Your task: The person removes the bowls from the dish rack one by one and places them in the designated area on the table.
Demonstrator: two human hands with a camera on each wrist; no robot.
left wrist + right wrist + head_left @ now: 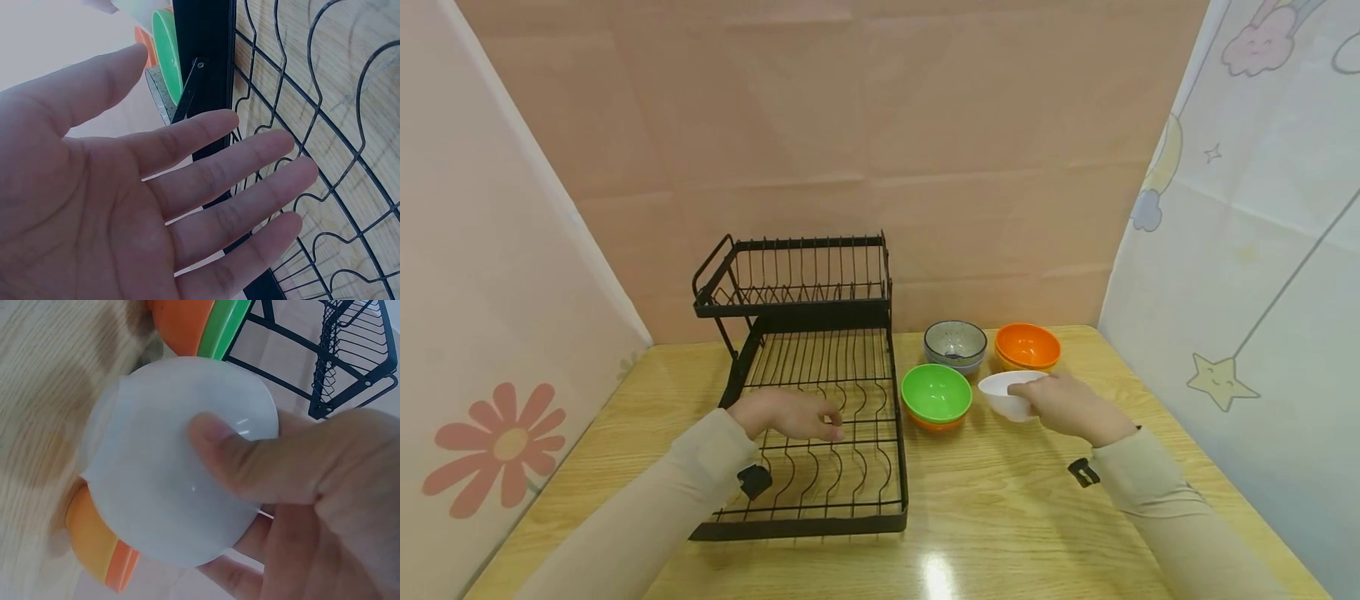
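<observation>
My right hand (1071, 407) grips a white bowl (1011, 395) by its side, tilted, over the right part of the table. In the right wrist view the thumb (250, 456) lies across the bowl's outer wall (169, 487), with fingers behind the rim. Just left of that bowl, a green bowl (936, 393) sits nested in an orange one (934, 425). My left hand (793, 414) hovers over the lower tier of a black two-tier dish rack (797, 527), holding nothing. Its fingers (219, 181) are straight and spread in the left wrist view, above the rack's wires (319, 106).
Behind the green bowl, a speckled grey bowl (955, 342) stands stacked on a bluish one (964, 367). An orange bowl (1028, 343) rests in a yellow one at the back right. The rack's raised upper tier (793, 310) stands at the back, near the pink backdrop (985, 167).
</observation>
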